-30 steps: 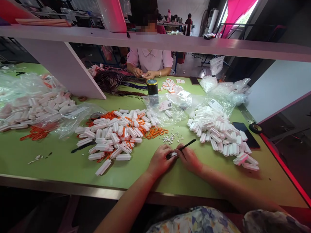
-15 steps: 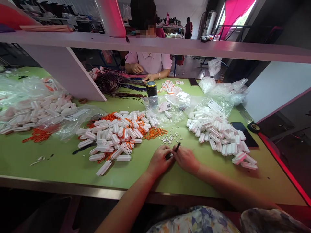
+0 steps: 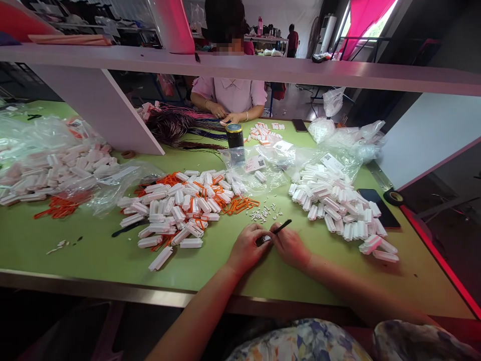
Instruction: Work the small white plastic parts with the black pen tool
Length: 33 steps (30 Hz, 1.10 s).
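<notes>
From the head view, your left hand (image 3: 248,246) and right hand (image 3: 288,245) meet low over the green table (image 3: 93,250), fingertips touching. Your left fingers pinch a small white connector (image 3: 267,238) between the two hands, close to the table top. Your right fingers are closed on a thin black tool (image 3: 281,228), which slants up and away to the right with its near end at the connector. Just beyond your hands lie tiny white pins (image 3: 263,213). A heap of white connectors mixed with orange clips (image 3: 184,205) lies to the left, and an all-white pile (image 3: 338,210) to the right, beside a dark phone (image 3: 379,205). Across the table a co-worker's hands (image 3: 225,116) rest near a black can (image 3: 235,135).
</notes>
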Available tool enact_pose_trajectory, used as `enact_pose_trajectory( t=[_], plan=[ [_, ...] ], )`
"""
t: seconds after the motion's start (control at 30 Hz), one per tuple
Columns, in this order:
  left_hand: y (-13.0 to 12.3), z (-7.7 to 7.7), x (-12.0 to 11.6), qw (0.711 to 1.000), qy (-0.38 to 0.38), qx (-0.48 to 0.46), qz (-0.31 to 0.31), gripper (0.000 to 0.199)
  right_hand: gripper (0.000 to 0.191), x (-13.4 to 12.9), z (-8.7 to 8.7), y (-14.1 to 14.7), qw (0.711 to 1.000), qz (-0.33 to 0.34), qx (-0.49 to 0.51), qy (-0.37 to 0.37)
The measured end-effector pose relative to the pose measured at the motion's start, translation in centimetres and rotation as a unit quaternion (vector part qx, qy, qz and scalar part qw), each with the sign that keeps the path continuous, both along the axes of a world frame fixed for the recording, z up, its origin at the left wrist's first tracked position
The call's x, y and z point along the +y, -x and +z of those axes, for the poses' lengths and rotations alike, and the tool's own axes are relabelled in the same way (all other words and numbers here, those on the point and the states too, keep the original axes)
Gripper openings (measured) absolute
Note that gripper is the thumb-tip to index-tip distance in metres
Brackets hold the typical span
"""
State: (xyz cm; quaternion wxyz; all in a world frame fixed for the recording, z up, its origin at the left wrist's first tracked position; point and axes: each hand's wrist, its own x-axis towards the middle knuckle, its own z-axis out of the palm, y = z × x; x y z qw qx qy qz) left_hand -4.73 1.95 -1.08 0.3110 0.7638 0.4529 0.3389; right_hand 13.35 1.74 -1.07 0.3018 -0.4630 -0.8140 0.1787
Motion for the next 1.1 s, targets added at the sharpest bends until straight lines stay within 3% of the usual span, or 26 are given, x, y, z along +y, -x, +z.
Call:
enact_pose_trajectory(
  t=[0.17, 0.53, 0.7, 1.1],
  plan=[
    [-0.1, -0.2, 0.0, 1.000, -0.002, -0.007, 0.002, 0.008, 0.027, 0.0, 0.1, 0.1, 1.000, 0.013, -0.026, -0.010],
    [-0.3, 0.2, -0.1, 1.000, -0.007, 0.004, 0.024, 0.013, 0.018, 0.6, 1.6, -0.5, 0.980, -0.003, 0.186, 0.075],
    [-0.1, 0.2, -0.1, 0.999, -0.021, 0.006, 0.027, 0.015, 0.023, 0.6, 1.7, -0.7, 0.955, -0.012, 0.249, 0.160],
    [-0.1, 0.2, -0.2, 0.999, -0.018, 0.004, 0.031, 0.013, 0.020, -0.1, 0.6, -0.6, 0.978, -0.013, 0.176, 0.112]
  ],
)
